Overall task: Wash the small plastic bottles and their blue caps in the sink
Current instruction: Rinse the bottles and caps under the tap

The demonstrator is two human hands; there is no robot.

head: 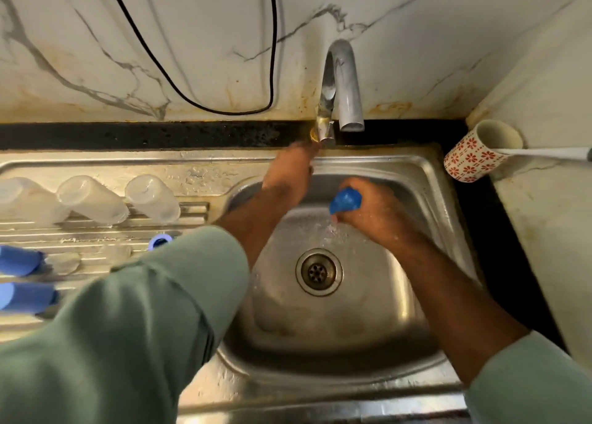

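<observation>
Blue cap [345, 200] clamped in right hand [371, 212] grip over sink [426, 180] basin. Left hand [293, 170] stretched to tap handle [325, 132]; grip there cannot be told. Cap judged light, stiff, wet-slippery; best pinched by rim.

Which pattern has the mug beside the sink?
The mug is white with red flower shapes; head view.

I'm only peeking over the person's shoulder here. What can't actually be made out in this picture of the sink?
- Head view: the left hand reaches to the tap handle; its fingers blur, so the grip is unclear.
- The blue cap is half wrapped by the right hand; its inside is hidden.
- Two blue things at the left edge are blurred and cut off.
- Another blue cap is partly behind the left sleeve.
</observation>
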